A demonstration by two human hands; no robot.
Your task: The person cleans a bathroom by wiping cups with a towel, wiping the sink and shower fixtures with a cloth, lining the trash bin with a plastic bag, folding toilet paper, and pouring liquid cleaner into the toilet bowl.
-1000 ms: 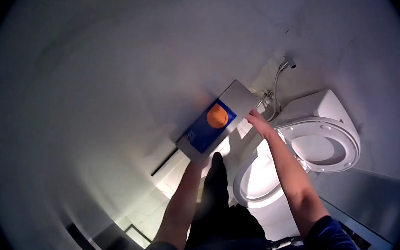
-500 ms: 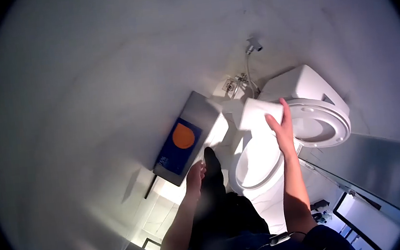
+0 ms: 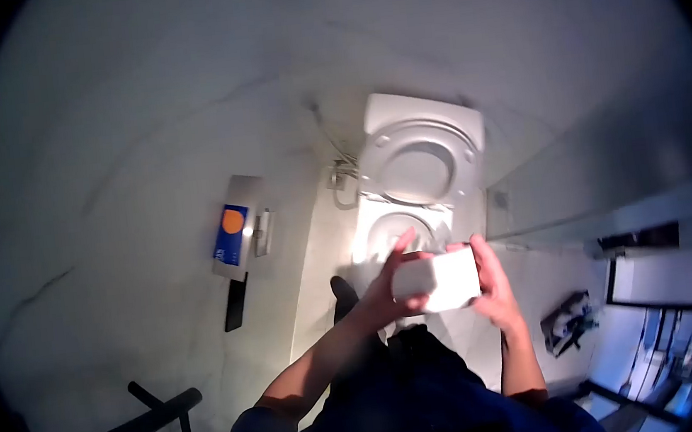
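Observation:
A white toilet paper roll (image 3: 436,282) is held in front of my body, its side overexposed. My left hand (image 3: 383,296) grips its left end, with the thumb side and fingertips showing around the paper. My right hand (image 3: 496,289) wraps the right end. Behind the roll stands a white toilet (image 3: 421,167) with its lid and seat raised. My hands and the roll cover the front part of the bowl.
On the left wall is a metal dispenser (image 3: 245,226) with a blue and orange label, a black piece (image 3: 236,301) below it. A dark rail (image 3: 133,428) sits lower left. A glass panel (image 3: 599,166) and a dark basket (image 3: 567,324) are to the right.
My left hand has left the dispenser's side and joined my right hand on the roll. The roll has come closer to my body. The view has shifted, with the dispenser appearing farther off.

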